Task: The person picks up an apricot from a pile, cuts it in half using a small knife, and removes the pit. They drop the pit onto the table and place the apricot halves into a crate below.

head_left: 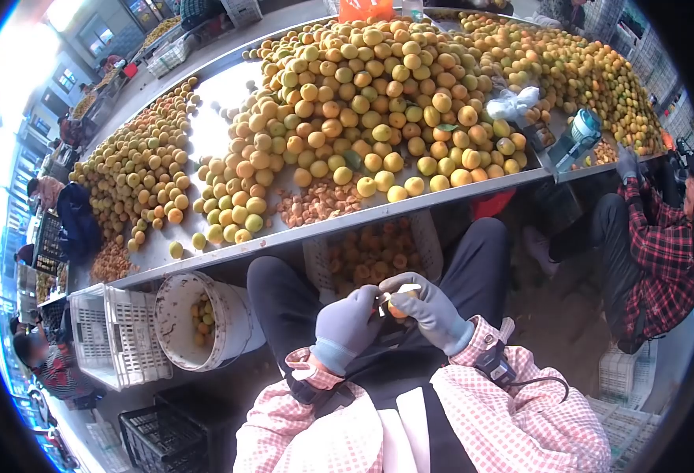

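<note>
Both my hands wear grey gloves and meet above my lap. My right hand [433, 317] is closed around an apricot [399, 306], whose orange flesh shows between the fingers. My left hand [347, 327] is closed on what looks like a small knife [381, 304], its short pale blade against the fruit. Most of the knife is hidden by the glove. Just beyond my hands, between my knees, a crate [431, 244] holds cut apricots [374, 256]. Above it, a large heap of whole apricots [362, 94] lies on the metal table [299, 234].
Brown pits [321, 203] lie near the table edge. To my left stand a white bucket [240, 319] with some fruit in it and white crates [126, 335]. A bottle [583, 130] and a plastic bag [512, 102] are on the table. A person in plaid [662, 252] sits at right.
</note>
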Demonstrator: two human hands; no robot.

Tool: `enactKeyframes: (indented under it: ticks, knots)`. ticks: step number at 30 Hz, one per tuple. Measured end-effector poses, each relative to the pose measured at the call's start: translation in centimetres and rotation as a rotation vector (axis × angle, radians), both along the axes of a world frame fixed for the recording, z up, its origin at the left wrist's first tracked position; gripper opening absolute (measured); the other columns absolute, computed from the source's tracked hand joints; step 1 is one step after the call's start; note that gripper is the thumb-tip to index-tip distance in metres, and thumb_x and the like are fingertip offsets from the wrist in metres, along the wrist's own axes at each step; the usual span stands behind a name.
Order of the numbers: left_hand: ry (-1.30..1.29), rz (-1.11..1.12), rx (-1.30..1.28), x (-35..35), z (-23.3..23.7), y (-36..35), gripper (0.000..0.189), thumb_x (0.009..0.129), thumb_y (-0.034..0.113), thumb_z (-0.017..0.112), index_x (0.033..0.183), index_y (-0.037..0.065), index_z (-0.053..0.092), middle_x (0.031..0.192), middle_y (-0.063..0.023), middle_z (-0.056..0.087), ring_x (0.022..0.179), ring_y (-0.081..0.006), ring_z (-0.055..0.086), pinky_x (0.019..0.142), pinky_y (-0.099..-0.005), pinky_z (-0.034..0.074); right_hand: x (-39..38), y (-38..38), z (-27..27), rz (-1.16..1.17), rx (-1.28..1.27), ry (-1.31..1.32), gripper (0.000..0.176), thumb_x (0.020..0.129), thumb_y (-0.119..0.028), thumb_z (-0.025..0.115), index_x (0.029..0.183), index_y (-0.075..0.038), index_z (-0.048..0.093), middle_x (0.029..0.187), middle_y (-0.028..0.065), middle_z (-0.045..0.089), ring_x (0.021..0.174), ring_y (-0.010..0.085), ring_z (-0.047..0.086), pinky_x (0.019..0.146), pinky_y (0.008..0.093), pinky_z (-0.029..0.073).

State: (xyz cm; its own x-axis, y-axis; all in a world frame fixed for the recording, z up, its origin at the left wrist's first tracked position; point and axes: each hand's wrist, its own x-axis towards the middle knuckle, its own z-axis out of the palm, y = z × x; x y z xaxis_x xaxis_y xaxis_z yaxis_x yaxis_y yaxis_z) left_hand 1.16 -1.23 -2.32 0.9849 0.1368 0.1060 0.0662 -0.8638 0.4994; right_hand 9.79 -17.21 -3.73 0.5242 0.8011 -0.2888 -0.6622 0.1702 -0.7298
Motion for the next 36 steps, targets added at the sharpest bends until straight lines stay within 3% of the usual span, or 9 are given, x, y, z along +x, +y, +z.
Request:
enactKeyframes:
  ticks: [1, 4, 6, 10, 15, 20, 22, 29, 36]
  knots:
    - [-0.002, 0.0, 0.001, -0.2, -0.4, 0.0, 0.027, 0.081, 0.02, 0.068, 0.102, 0.009, 0.054, 0.083, -0.0117, 0.065, 0.067, -0.0288, 0.066, 0.057, -0.0376, 0.051, 0.1, 0.1, -0.3, -0.022, 0.01, -0.108, 0.041, 0.088, -0.012, 0.069, 0.124, -0.005, 0.051, 0.112, 0.0032, 0.055, 0.098, 0.0105, 0.055, 0.088, 0.0236, 0.046]
    - [0.62, -0.025, -1.407, -1.2, 0.8, 0.4, 0.027, 0.09, 0.023, 0.066, 0.108, 0.007, 0.054, 0.079, -0.0017, 0.058, 0.062, -0.0087, 0.056, 0.054, -0.0254, 0.047, 0.5, -0.1, 0.9, -0.101, -0.191, -0.78, 0.041, 0.084, -0.017, 0.074, 0.118, -0.004, 0.054, 0.108, 0.0024, 0.057, 0.094, 0.0107, 0.056, 0.084, 0.0237, 0.046]
    - [0.694, -0.053, -1.647, -1.7, 1.4, 0.8, 0.026, 0.091, 0.021, 0.065, 0.109, 0.006, 0.055, 0.079, 0.0007, 0.056, 0.061, -0.0054, 0.051, 0.054, -0.0191, 0.043, 0.9, -0.5, 0.7, -0.129, -0.192, -0.721, 0.044, 0.078, -0.02, 0.08, 0.112, -0.004, 0.056, 0.107, 0.0027, 0.057, 0.094, 0.0114, 0.055, 0.084, 0.025, 0.046]
    - [0.266, -0.008, -1.473, -1.5, 0.9, 1.5, 0.018, 0.091, 0.015, 0.064, 0.104, 0.005, 0.057, 0.074, 0.001, 0.053, 0.06, -0.0054, 0.048, 0.054, -0.023, 0.041, 1.6, -1.9, 0.9, -0.02, -0.21, -0.422, 0.052, 0.071, -0.017, 0.085, 0.112, -0.006, 0.055, 0.11, 0.0042, 0.054, 0.1, 0.0121, 0.052, 0.088, 0.0269, 0.044]
    - [-0.274, -0.158, -0.068, -0.5, 1.9, 0.9, 0.03, 0.078, 0.006, 0.062, 0.108, 0.008, 0.057, 0.08, -0.0059, 0.06, 0.058, -0.0219, 0.061, 0.05, -0.0329, 0.047, -0.3, -1.7, 1.9, -0.027, -0.209, -0.793, 0.055, 0.071, -0.015, 0.084, 0.115, -0.007, 0.052, 0.114, 0.0065, 0.052, 0.103, 0.0165, 0.052, 0.092, 0.0285, 0.042]
    - [-0.183, -0.073, 0.285, -0.1, 1.8, 0.1, 0.035, 0.075, 0.012, 0.062, 0.11, 0.01, 0.057, 0.084, -0.0059, 0.062, 0.057, -0.0255, 0.062, 0.049, -0.0354, 0.049, -1.3, -0.9, 2.0, -0.013, -0.142, -1.009, 0.056, 0.079, -0.015, 0.078, 0.125, -0.004, 0.048, 0.116, 0.0102, 0.051, 0.102, 0.0189, 0.055, 0.089, 0.031, 0.043]
    - [-0.16, -0.068, 0.421, -0.2, 1.3, -0.2, 0.036, 0.076, 0.015, 0.063, 0.11, 0.01, 0.056, 0.084, -0.0049, 0.062, 0.057, -0.0241, 0.062, 0.049, -0.0354, 0.049, -2.3, -0.4, 1.9, -0.082, -0.099, -0.635, 0.045, 0.082, -0.016, 0.075, 0.12, -0.005, 0.056, 0.108, 0.0082, 0.055, 0.097, 0.0181, 0.056, 0.086, 0.0308, 0.044]
    - [-0.124, -0.144, 0.288, -0.2, 0.5, -0.6, 0.04, 0.078, 0.017, 0.065, 0.115, 0.009, 0.054, 0.087, -0.0041, 0.062, 0.064, -0.024, 0.065, 0.054, -0.0356, 0.052, -1.8, -0.4, 0.3, -0.191, -0.229, -0.715, 0.02, 0.078, -0.008, 0.073, 0.097, -0.005, 0.066, 0.095, 0.004, 0.06, 0.09, 0.0167, 0.057, 0.083, 0.0282, 0.045]
    - [0.062, -0.236, -0.811, -1.0, -1.1, -0.7, 0.08, 0.082, 0.012, 0.067, 0.148, 0.005, 0.022, 0.127, -0.0226, 0.054, 0.102, -0.0396, 0.062, 0.085, -0.0378, 0.05, -1.8, -0.5, -1.8, -0.151, -0.124, -0.254, 0.011, 0.082, -0.006, 0.071, 0.091, -0.005, 0.066, 0.094, 0.002, 0.058, 0.086, 0.012, 0.058, 0.081, 0.0259, 0.046]
